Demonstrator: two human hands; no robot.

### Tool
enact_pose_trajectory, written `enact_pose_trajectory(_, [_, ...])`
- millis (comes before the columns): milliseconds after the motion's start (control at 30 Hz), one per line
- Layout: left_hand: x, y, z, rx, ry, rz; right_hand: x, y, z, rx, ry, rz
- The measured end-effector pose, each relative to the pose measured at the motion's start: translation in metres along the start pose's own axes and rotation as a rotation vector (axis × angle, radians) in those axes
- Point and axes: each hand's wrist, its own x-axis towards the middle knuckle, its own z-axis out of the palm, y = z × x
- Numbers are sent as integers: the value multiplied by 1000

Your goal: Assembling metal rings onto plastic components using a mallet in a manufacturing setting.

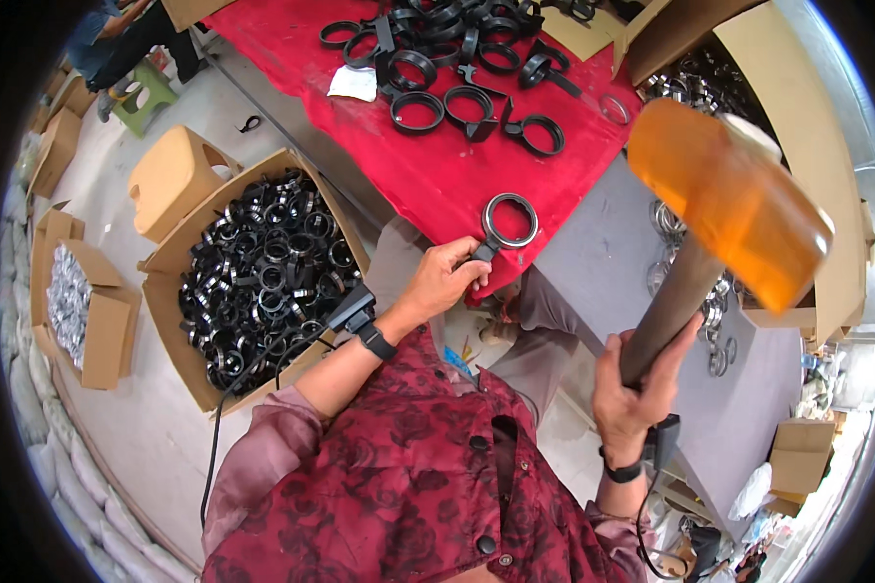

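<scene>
At the near corner of the red cloth, my left hand (444,279) grips the short stem of a black ring bracket (509,222). A shiny metal ring seems to sit inside its round opening. My right hand (642,381) is wrapped round the brown handle of a mallet (724,199), raised over the grey table on the right. The mallet's head is translucent orange, with a pale cap on top. Farther back on the red cloth lie several more black ring brackets (418,113), some heaped in a pile.
A cardboard box (353,233) full of black ring brackets stands on the floor at left, by a tan stool (173,173). Loose metal rings (717,358) lie on the grey table (593,255). A person (117,44) sits at the far left.
</scene>
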Motion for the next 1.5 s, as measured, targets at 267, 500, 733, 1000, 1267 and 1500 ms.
enact_pose_trajectory(267, [-4,1,-1,38,23,-54,25,25,9,-69,-404,210])
enact_pose_trajectory(500, [2,-1,2,-2,-22,-32,15,38,33,-81,-406,-97])
enact_pose_trajectory(733, [-2,7,3,66,3,-60,45,18,15,-74,-218,-25])
enact_pose_trajectory(1000, [1,1,1,116,-11,3,31,26,12,-27,-478,211])
enact_pose_trajectory(1267, [3,1,4,114,-3,6,-58,64,15,-142,-248,-60])
enact_pose_trajectory(1500, [-18,28,-16,58,-44,-27,-49,78,-1,67,-285,475])
